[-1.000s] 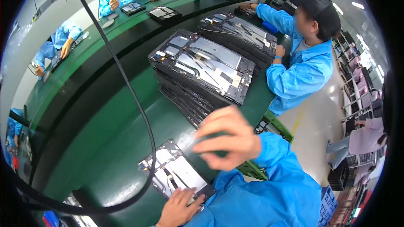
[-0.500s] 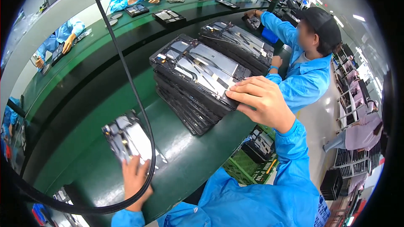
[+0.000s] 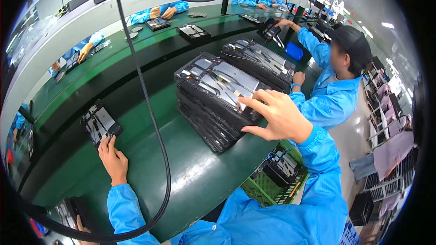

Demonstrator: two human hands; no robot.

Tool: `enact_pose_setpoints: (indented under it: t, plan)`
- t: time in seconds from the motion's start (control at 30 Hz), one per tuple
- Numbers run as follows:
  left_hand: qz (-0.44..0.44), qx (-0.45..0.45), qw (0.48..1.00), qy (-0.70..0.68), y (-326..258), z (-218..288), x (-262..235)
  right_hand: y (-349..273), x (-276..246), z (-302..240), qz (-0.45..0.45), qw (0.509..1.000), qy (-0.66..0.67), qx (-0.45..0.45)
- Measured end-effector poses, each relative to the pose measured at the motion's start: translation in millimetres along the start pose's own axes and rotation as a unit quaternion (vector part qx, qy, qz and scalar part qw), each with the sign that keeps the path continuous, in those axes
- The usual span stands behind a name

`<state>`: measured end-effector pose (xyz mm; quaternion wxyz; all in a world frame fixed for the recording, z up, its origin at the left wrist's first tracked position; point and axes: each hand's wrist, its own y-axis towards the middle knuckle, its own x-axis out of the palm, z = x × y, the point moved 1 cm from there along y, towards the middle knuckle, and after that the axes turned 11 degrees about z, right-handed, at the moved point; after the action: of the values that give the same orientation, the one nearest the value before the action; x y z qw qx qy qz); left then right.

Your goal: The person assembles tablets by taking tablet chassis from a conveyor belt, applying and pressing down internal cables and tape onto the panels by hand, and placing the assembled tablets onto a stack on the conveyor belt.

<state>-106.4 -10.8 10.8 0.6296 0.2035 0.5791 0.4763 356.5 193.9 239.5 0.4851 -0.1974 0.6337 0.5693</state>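
Note:
At the left, the fingertips of my left hand (image 3: 113, 161) rest on the near end of an opened tablet (image 3: 101, 122), its inner parts bare and facing up. These fingers are stretched out, not wrapped round it. My right hand (image 3: 286, 115) is at the near right corner of a tall stack of opened tablets (image 3: 213, 120), thumb and fingers apart. Its index fingertip is over the top tablet and its thumb is beside the stack's front side. Whether the right fingertips press on the top tablet is hard to tell.
A second tablet stack (image 3: 259, 59) stands behind the first. At the right, a co-worker (image 3: 327, 77) holds a black device (image 3: 270, 29) near a blue box (image 3: 294, 51). A green crate (image 3: 268, 190) holds more tablets below the bench. A black cable (image 3: 150, 104) hangs in front.
My left hand has moved the tablet farther off and to the left. My right hand stays at the stack's corner, its fingers more spread. The co-worker has raised a black device.

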Motion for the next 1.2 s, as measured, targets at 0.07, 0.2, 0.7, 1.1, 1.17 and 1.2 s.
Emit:
enact_pose_setpoints:
  t: [0.07,0.2,0.7,1.1,1.17,1.2]
  plan:
    - [-0.001,-0.011,1.000,-0.012,-2,5,-5,-4,0,-2,0.002,0.999,-0.042,-0.029]
    - [0.002,-0.034,0.999,-0.040,-8,8,-8,4,7,31,0.199,0.968,-0.074,-0.131]
    - [0.079,-0.022,0.989,-0.120,-26,54,-33,10,13,-39,0.379,0.906,-0.075,-0.173]
    - [0.032,-0.362,0.826,-0.430,-102,73,-71,-67,97,-232,0.124,0.944,0.234,-0.197]
    - [0.029,-0.391,0.824,-0.408,-97,83,-66,-73,111,-244,0.067,0.966,0.190,-0.165]
    - [-0.014,-0.359,0.863,-0.355,-93,84,-59,-75,116,-249,0.068,0.965,0.194,-0.165]
